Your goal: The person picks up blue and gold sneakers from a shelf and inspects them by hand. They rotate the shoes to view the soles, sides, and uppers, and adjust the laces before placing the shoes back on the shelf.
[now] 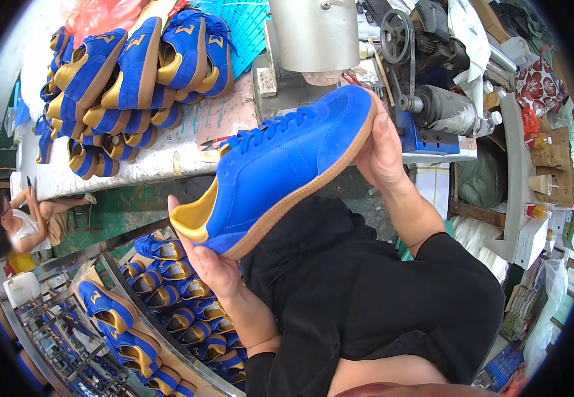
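Note:
A blue sneaker [267, 175] with blue laces, a yellow heel lining and a tan gum sole is held up between both hands, its toe to the upper right. My left hand [211, 264] grips it round the heel, the thumb along the collar's back. At the toe, my right hand [383, 145] closes round the sole's edge, its fingers partly hidden behind the shoe. Beyond the sneaker stands the white worktable [155, 171], bearing a heap of matching blue and yellow sneakers [128, 73].
Left of me, a metal rack [112, 271] holds several more sneakers [184, 291]. A grey metal cylinder [315, 33] stands on the table, with a belt-driven motor [442, 106] at its right. Another person [29, 225] sits at the far left. A blue plastic basket [234, 26] lies behind the heap.

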`<state>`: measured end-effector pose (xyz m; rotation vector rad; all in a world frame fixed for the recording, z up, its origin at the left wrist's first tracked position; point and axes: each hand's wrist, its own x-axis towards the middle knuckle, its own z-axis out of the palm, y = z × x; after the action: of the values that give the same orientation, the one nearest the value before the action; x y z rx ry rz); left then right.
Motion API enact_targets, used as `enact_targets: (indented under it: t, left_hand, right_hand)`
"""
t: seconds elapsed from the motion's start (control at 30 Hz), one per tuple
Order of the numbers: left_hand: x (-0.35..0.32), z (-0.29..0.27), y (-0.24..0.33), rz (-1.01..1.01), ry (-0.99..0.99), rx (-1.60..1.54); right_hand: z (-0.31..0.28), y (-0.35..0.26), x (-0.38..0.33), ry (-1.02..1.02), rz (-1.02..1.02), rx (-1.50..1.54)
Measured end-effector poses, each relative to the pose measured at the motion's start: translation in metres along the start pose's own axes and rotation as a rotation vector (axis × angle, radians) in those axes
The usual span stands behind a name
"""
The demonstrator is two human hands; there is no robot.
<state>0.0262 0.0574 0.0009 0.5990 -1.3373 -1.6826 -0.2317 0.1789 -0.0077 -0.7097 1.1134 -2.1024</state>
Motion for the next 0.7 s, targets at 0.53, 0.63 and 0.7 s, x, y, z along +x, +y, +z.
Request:
enact_targets:
  t: [0.53, 0.63, 0.7]
  left_hand:
    - [-0.031, -0.047, -0.046, -0.195, 0.195, 0.051]
    - [-0.054, -0.105, -0.043, -0.215, 0.445, 0.324]
    - [-0.063, -0.145, -0.029, -0.174, 0.347, 0.597]
  right_hand:
    - [0.011, 0.022, -0.032, -0.207, 0.137, -0.281]
    - [0.006, 0.044, -0.042, -0.402, 0.425, -0.483]
    - [0.006, 0.059, -0.036, -0.450, 0.129, -0.891]
